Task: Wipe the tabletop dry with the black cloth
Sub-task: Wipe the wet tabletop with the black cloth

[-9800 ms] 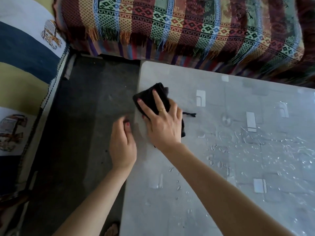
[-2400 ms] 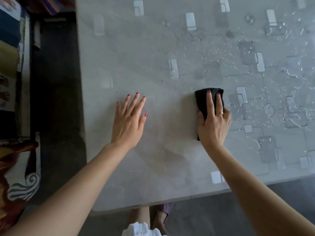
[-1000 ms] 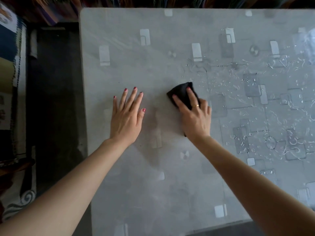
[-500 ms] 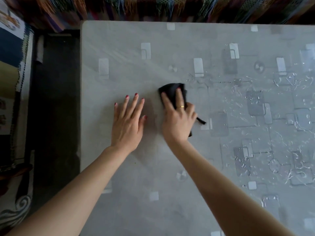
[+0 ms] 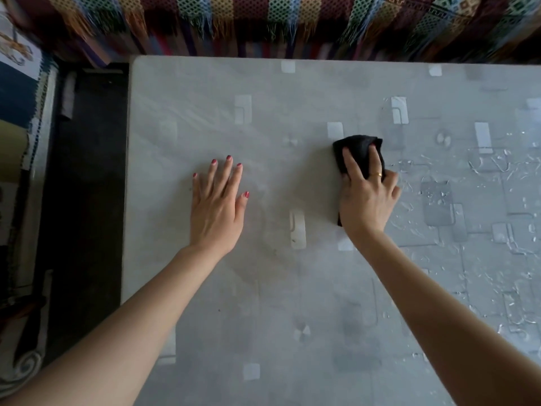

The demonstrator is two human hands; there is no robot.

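The grey patterned tabletop (image 5: 263, 303) fills most of the head view. A folded black cloth (image 5: 361, 148) lies on it right of centre. My right hand (image 5: 366, 197) presses down on the cloth with fingers laid flat over it; the cloth shows beyond my fingertips and a bit below my palm. My left hand (image 5: 218, 206) rests flat on the table to the left, fingers straight, holding nothing. Water droplets and streaks (image 5: 491, 171) cover the table's right side, just right of the cloth. The left part of the table looks matte.
A striped, fringed woven blanket (image 5: 263, 19) on a sofa runs along the table's far edge. Dark floor (image 5: 87, 186) lies left of the table's left edge, with a patterned rug (image 5: 17, 118) beyond it.
My right hand has slid the cloth to the right, away from my left hand and up to the wet patch. My left hand stays flat in the same spot.
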